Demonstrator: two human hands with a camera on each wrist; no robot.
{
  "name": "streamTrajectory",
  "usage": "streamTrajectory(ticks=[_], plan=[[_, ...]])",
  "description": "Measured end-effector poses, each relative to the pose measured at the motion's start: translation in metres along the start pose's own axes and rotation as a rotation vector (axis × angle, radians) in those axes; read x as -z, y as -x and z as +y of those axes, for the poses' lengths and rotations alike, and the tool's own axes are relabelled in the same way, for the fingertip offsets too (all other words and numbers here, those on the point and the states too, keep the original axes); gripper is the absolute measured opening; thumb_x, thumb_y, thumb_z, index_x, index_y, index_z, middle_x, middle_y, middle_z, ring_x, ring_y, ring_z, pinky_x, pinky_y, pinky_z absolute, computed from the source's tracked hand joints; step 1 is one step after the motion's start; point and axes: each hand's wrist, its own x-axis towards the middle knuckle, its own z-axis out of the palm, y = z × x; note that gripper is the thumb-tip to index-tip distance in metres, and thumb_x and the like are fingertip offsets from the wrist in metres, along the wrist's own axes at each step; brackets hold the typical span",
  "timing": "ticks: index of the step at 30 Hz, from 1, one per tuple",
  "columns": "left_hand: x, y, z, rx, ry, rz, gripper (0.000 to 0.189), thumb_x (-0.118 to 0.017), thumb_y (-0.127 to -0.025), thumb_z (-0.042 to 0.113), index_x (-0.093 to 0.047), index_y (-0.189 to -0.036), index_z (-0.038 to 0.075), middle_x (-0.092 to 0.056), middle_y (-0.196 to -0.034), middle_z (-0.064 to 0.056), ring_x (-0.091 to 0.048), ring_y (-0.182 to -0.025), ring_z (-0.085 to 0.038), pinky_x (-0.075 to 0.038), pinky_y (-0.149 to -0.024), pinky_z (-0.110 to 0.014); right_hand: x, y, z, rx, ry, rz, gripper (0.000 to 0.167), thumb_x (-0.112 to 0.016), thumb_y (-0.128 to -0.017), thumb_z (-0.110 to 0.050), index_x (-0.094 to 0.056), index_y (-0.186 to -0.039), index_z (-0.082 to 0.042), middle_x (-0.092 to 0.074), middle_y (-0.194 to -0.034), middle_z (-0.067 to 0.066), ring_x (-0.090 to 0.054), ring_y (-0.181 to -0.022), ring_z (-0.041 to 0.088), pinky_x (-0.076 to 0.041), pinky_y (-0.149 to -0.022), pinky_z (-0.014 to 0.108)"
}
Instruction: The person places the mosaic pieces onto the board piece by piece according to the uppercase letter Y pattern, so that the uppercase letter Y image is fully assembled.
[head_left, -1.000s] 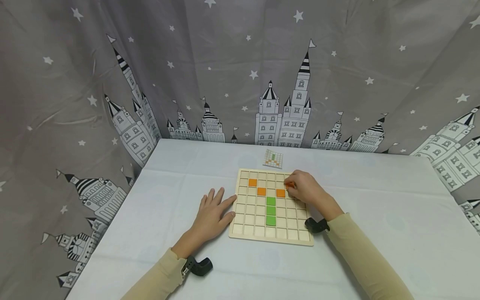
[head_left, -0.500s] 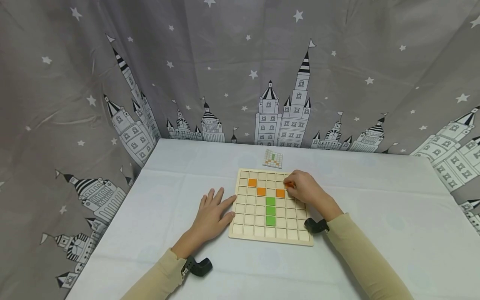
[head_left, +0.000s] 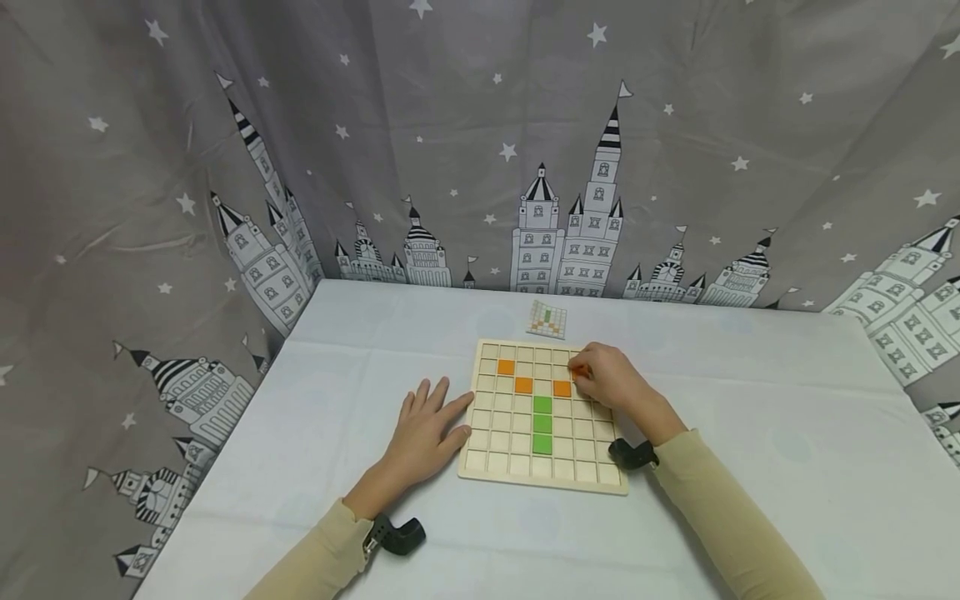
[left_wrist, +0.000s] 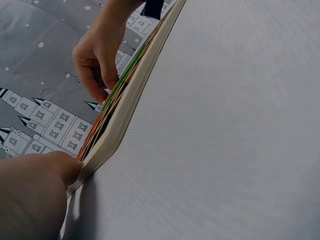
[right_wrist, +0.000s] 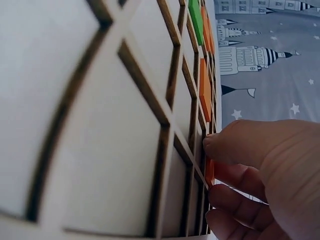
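Note:
A pale wooden grid board (head_left: 495, 461) lies on the white table, with three green tiles (head_left: 542, 424) in a column near its middle. Orange tiles sit in cells beyond them, two to the left (head_left: 523, 385) and one to the right (head_left: 562, 389). At the board's far right, my right hand (head_left: 611, 379) pinches another orange tile (right_wrist: 210, 171) between thumb and fingers, down at a cell; the fingers partly hide it. My left hand (head_left: 426, 429) rests with spread fingers at the board's left edge, the index finger and thumb touching the rim.
Just behind the board lies a small pattern card (head_left: 547, 320) printed with a grid of green and orange squares. A grey curtain (head_left: 450, 125) with castles and stars hangs behind the white table (head_left: 750, 400). Each wrist wears a black camera band.

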Motion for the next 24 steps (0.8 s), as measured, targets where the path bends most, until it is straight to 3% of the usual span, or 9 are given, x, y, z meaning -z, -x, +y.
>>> streamTrajectory(ticks=[13, 20, 24], plan=[[-0.002, 0.0, -0.001, 0.005, 0.0, -0.007, 0.049, -0.061, -0.098, 0.03, -0.059, -0.144, 0.013, -0.038, -0.159, -0.03, -0.023, -0.151, -0.057, -0.017, -0.118, -0.074, -0.004, 0.001, 0.002, -0.011, -0.015, 0.009, 0.02, -0.07, -0.09, -0.003, -0.078, -0.108, 0.002, -0.073, -0.099, 0.017, -0.064, -0.082, 0.024, -0.054, -0.076, 0.042], [-0.002, -0.002, 0.0, -0.002, 0.001, -0.005, 0.049, -0.062, -0.098, 0.029, -0.059, -0.144, 0.013, -0.038, -0.159, -0.03, -0.023, -0.151, -0.057, -0.017, -0.118, -0.074, -0.002, 0.004, 0.003, 0.042, -0.007, 0.028, 0.02, -0.069, -0.089, 0.0, -0.078, -0.107, -0.002, -0.073, -0.101, 0.017, -0.068, -0.093, 0.031, -0.056, -0.082, 0.048], [0.0, -0.002, 0.002, 0.001, -0.009, -0.028, 0.049, -0.061, -0.098, 0.03, -0.059, -0.145, 0.014, -0.038, -0.159, -0.03, -0.023, -0.151, -0.057, -0.018, -0.118, -0.074, 0.001, 0.01, 0.002, 0.01, -0.01, 0.013, 0.025, -0.069, -0.09, -0.002, -0.075, -0.114, -0.001, -0.071, -0.11, 0.019, -0.067, -0.102, 0.034, -0.056, -0.088, 0.049]])
